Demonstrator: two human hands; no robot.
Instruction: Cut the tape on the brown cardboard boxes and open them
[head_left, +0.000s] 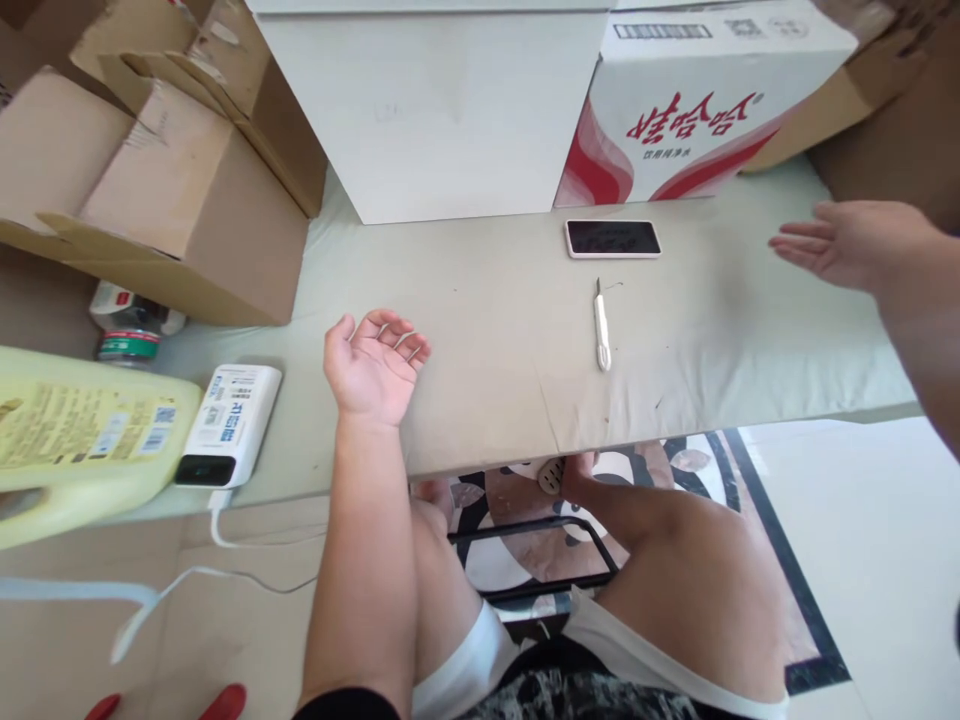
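While the left hand (375, 368) and right hand (851, 245) were empty, fingers slightly apart, we saw the white craft knife (602, 332) on the cloth-covered table (495, 300) between them, long axis running near to far, blade (598, 287) far; we judged neither hand clearly nearer.

Person (697, 590) in white shorts (469, 665) sits at a cloth-covered tbl. (487, 370) in what's prob. a home, exact rm. unclear, w/ cardboard boxes (247, 220), a water ctn. (675, 140) & a yellow jug (90, 425) on top & a patterned flr. (694, 462) below.
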